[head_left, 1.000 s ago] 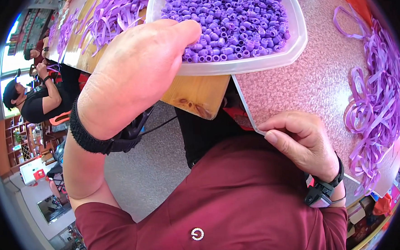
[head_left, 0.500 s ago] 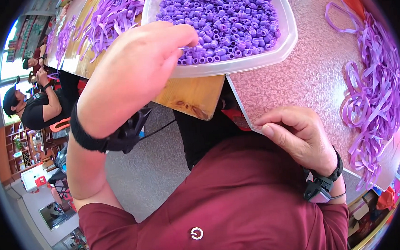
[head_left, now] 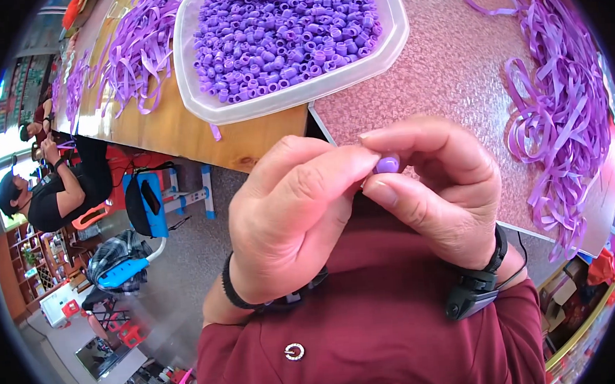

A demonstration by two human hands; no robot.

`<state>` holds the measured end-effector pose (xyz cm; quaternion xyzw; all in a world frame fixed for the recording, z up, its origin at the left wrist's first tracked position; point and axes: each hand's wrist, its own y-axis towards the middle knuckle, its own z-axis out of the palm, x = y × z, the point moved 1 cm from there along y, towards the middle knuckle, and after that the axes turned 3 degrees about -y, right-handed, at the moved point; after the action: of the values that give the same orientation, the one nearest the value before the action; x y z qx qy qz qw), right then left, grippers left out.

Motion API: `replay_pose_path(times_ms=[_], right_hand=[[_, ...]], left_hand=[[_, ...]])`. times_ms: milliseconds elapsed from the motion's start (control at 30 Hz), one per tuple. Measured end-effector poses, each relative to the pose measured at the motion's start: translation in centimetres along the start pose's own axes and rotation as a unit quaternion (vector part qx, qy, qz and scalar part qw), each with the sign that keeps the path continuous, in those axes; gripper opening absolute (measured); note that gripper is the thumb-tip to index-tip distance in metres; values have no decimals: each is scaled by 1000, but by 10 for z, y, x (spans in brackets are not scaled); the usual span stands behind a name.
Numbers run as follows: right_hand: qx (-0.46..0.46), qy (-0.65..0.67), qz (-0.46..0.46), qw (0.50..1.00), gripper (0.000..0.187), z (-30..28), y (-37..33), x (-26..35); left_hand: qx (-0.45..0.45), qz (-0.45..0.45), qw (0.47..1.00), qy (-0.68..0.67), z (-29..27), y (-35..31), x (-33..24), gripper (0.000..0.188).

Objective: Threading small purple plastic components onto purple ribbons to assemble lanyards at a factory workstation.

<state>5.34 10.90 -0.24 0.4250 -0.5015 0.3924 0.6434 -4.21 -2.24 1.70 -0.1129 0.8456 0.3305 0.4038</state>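
A small, smooth purple plastic cap [head_left: 387, 165] sits where the fingertips of my two hands meet, in front of my chest. My left hand [head_left: 291, 217] is closed in a pinch, its thumb and forefinger tips against the cap's left side. From the other side, the thumb and forefinger of my right hand [head_left: 443, 192] close around the cap. My fingers hide its far end and anything else held there. Beyond my hands stands a translucent plastic tub [head_left: 261, 111], filled with many hollow purple plastic caps [head_left: 285, 37] of similar colour.
Purple ribbons [head_left: 563, 102] lie heaped on the pink-patterned table [head_left: 440, 60] at right. More purple ribbons [head_left: 143, 47] lie on the wooden table [head_left: 263, 135] at left. Further left are a person in black [head_left: 50, 188] and a blue chair [head_left: 154, 203].
My left hand has come back from the tub to my right hand. A purple cap now shows between their fingertips. The view has shifted, so the tub appears further left.
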Motion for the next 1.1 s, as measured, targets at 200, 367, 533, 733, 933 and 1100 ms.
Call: replay_pose_path(times_ms=[200, 367, 533, 733, 933, 1100], right_hand=[[-10, -33, -36, 999, 24, -7, -2, -3], [16, -10, 8, 1000, 23, -13, -2, -4], [20, -27, 75, 997, 25, -12, -6, 4], [6, -258, 97, 961, 24, -43, 24, 50], [-78, -485, -82, 867, 25, -90, 147, 47], [-107, -636, -180, 743, 32, -114, 227, 4]], left_hand=[[-10, -43, 999, -25, 6, -3, -2, 26], [-7, -97, 992, -81, 11, -4, -3, 18], [27, -28, 998, -49, 10, -1, -4, 18], [10, -75, 997, -22, 0, -15, 8, 16], [21, -135, 984, -118, 7, -28, 23, 16], [46, -71, 987, -133, 17, -35, 23, 18]])
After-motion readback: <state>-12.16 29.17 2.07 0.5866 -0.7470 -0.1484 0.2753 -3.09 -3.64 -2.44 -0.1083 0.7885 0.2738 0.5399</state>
